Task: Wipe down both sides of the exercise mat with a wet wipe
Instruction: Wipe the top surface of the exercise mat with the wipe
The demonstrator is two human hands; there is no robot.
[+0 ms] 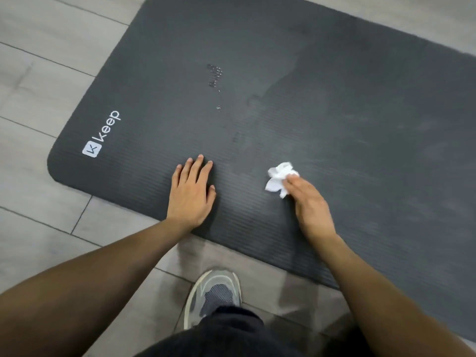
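On the floor (38,73) of pale grey planks, a dark grey exercise mat (334,112) is laid out flat, with its ribbed side turned up. Its rounded corner is seen at the left, and near this corner a white "keep" logo (101,135) is printed. A small group of water droplets (215,76) is seen on the mat, well apart from both hands, and a duller, wiped-looking area is spread to the right of it.

The left hand (192,194) is placed flat on the mat close to the near edge. Its fingers are stretched out and slightly spread, and nothing is held in it; the palm is pressed on the ribbed surface.

The right hand (309,204) is set further to the right, also on the mat. A crumpled white wet wipe (278,180) is grasped at its fingertips and is kept in contact with the mat. Most of the wipe sticks out beyond the fingers, towards the left hand. The thumb is hidden behind the hand, and this hand is a little blurred.

Below the mat edge, between the two forearms, a grey sports shoe (213,295) is seen on the floor, and a dark garment (231,331) is seen above it at the bottom of the view.
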